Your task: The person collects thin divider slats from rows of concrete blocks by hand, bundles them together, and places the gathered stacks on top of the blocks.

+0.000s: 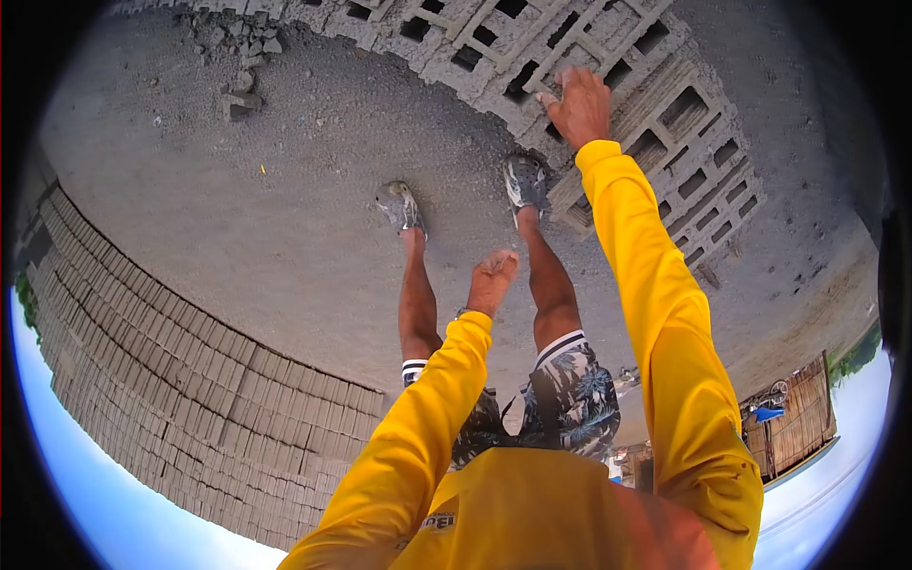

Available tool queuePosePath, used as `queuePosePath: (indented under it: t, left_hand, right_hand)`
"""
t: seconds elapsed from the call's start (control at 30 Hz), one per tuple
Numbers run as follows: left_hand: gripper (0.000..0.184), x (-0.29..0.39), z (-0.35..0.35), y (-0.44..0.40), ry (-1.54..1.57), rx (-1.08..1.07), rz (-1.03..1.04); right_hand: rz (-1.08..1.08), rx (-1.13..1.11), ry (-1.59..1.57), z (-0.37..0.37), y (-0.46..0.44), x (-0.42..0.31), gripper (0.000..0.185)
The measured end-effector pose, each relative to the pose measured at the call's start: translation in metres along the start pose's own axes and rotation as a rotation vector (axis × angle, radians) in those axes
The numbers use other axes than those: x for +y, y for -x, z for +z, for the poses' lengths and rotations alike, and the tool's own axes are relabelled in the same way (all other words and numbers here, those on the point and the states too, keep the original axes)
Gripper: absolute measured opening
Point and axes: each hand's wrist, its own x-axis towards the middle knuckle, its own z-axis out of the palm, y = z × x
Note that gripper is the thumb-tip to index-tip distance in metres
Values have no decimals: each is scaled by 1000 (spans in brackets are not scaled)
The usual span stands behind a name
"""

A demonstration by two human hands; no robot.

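My right hand (579, 107) reaches out over a row of grey concrete hollow blocks (613, 33). Its thumb stands apart from the fingers, and the fingertips are at the top of one block; a firm grip does not show. My left hand (493, 282) hangs in front of my legs, away from the blocks. Its fingers are curled in together, and nothing shows in them. Yellow sleeves cover both my arms. The blocks lie close together, with their dark rectangular holes showing.
My shoes (526, 182) stand on grey, gritty ground (285, 218), one right beside the blocks. Broken block pieces (242, 103) lie at the upper left. A long, high stack of blocks (209, 389) curves along the left. A wooden shed (793, 418) stands at lower right.
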Motion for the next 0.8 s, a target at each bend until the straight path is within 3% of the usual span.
queuePosePath:
  t: [0.2,0.3,0.43,0.5,0.6,0.7,0.73,0.8]
  left_hand:
    - [32,22,-82,24,-269,-77,-140]
    - [38,-11,-127,-6,-508,-195,106]
    - [40,27,-161,-6,-383,-199,-17]
    - [41,75,-167,5,-150,-199,-124]
    - [42,83,-178,6,-83,-209,-144]
    - [43,80,-186,-3,-69,-254,-89]
    - [42,90,-187,-3,-64,-246,-99]
    - [42,108,-190,0,-57,-227,-131]
  right_hand:
    - [29,-93,13,3,-4,-12,22]
    - [123,-88,-68,4,-11,-19,27]
    - [306,-224,-54,-4,-20,-38,33]
    - [305,-148,-118,-16,-35,-69,37]
    - [288,-55,-214,-12,-60,-101,42]
    - [166,71,30,33,-74,-104,41]
    - [210,22,143,40,-76,-107,46]
    - [379,64,-41,51,-76,-107,49]
